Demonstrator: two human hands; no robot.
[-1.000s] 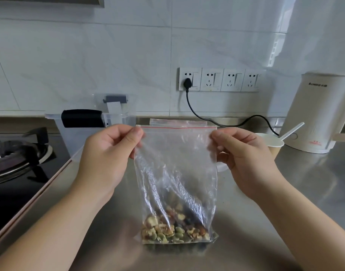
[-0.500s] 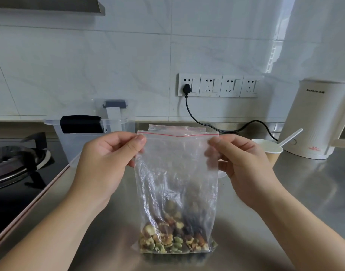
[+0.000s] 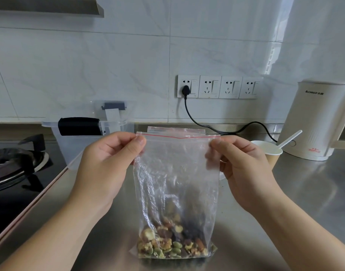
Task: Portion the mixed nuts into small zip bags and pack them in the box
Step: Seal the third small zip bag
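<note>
One clear zip bag (image 3: 177, 184), upright with long axis vertical, red-lined mouth uppermost, mixed nuts (image 3: 171, 243) settled at its base on the counter (image 3: 285, 202), top corners pinched in the grip of left hand (image 3: 107, 169) and right hand (image 3: 244, 173).

I hold the bag (image 3: 177, 173) upright on the counter (image 3: 314, 202), nuts (image 3: 173, 243) in its bottom; box (image 3: 85, 145) behind-left, cup (image 3: 269, 153) and kettle (image 3: 316, 122) behind-right.
</note>
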